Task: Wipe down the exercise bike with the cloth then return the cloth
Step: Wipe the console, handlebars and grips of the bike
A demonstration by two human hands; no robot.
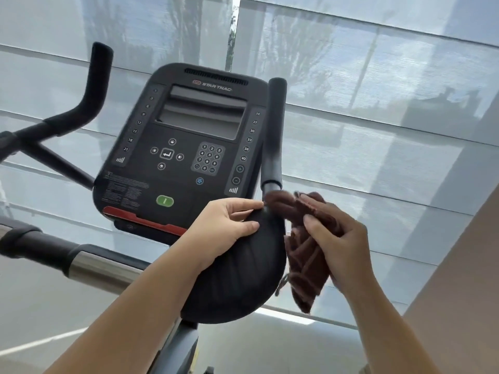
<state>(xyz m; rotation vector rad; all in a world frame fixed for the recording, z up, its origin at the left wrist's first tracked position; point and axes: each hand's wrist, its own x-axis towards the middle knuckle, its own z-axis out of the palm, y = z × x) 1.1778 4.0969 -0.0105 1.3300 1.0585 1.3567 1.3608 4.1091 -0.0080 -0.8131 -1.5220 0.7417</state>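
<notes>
The exercise bike's black console (178, 147) with a keypad and a green button fills the middle of the head view. A black upright handlebar (274, 130) rises at its right side. Below the console bulges a rounded black pad (243, 271). My left hand (226, 228) rests on the top of that pad, thumb and fingers pinching its upper edge. My right hand (337, 238) grips a crumpled dark brown cloth (305, 255), which is bunched against the base of the upright handlebar and hangs down beside the pad.
A second black handlebar (93, 87) curves up at the left. A chrome and black bar (81, 263) runs along the lower left. Translucent window blinds (378, 103) fill the background. A beige wall (464, 279) stands at the right.
</notes>
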